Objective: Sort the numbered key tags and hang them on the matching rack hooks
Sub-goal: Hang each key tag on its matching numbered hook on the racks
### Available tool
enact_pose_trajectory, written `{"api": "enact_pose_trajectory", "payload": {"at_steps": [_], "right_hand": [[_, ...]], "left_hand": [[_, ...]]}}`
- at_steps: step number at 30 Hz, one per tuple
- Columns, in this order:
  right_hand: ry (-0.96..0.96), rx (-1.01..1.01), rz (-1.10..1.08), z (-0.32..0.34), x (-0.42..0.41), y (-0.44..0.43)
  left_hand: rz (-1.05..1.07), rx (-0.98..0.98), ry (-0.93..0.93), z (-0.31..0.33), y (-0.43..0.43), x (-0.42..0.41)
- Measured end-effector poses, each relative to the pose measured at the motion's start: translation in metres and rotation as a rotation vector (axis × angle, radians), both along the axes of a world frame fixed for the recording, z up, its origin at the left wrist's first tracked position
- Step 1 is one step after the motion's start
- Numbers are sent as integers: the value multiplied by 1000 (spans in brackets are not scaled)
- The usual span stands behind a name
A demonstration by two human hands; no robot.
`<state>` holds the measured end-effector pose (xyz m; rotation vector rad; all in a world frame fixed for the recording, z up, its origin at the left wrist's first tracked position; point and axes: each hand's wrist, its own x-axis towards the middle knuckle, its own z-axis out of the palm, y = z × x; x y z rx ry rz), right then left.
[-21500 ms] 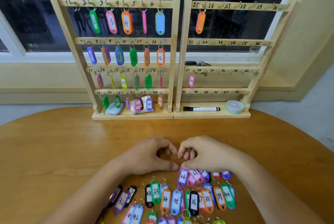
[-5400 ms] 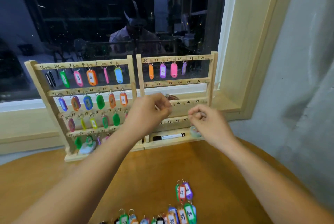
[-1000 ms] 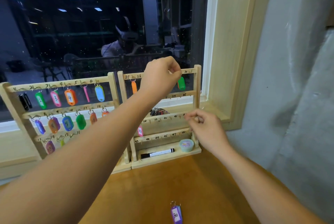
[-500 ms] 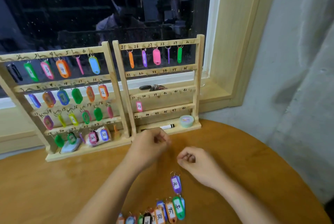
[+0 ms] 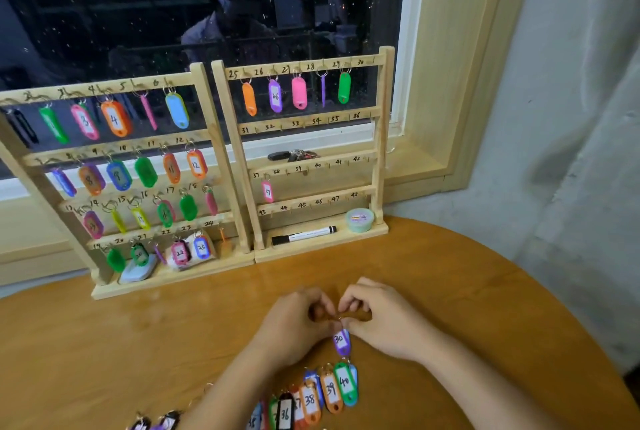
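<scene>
Evidently, the step in hand was the pick-up of tag 30 point(image 5: 341, 341), a purple tag lying on the table point(image 5: 138, 343) in front of the right rack point(image 5: 381, 124), well short of its base. Both hands met at the tag's metal ring point(image 5: 335, 318). The left hand point(image 5: 294, 322) pinched it between thumb and forefinger from one side, the right hand point(image 5: 384, 322) pinched it from the other, and the remaining fingers of each were folded in. The tag's body pointed away from the rack, toward the person. Whether the ring was being worked or only gripped could not be told.

On the rack's top rail, tags hung under 25 to 29, while hook 30 point(image 5: 362, 65), at the rail's end past 29, was bare. Farther from the rack than tag 30 lay a row of unsorted tags point(image 5: 329, 393), among them 38, 39 and 40.

By this reading, the next move called for three things:
- lifting tag 30 clear of that row;
- carrying it up to the rack's top rail;
- slipping the ring over the small bare hook.

The ring would probably need to face the hook squarely, and the green tag point(image 5: 344, 88) under 29, hanging just beside, could be knocked.
</scene>
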<state>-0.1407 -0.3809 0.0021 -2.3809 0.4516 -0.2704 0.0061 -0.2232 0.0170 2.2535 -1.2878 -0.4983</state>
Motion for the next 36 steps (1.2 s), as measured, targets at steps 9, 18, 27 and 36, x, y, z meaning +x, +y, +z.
{"api": "enact_pose_trajectory", "payload": {"at_steps": [9,18,27,36], "right_hand": [[-43,49,-24,-2,0,-2],[-52,66,-32,-5,-1,-4],[-51,59,-29,-5,-1,-4],[-127,105,-59,-2,1,-6]], "left_hand": [[39,-8,144,-4,6,9],[73,-66,328,2,15,17],[23,36,154,1,12,17],[52,-70,220,5,12,19]]}}
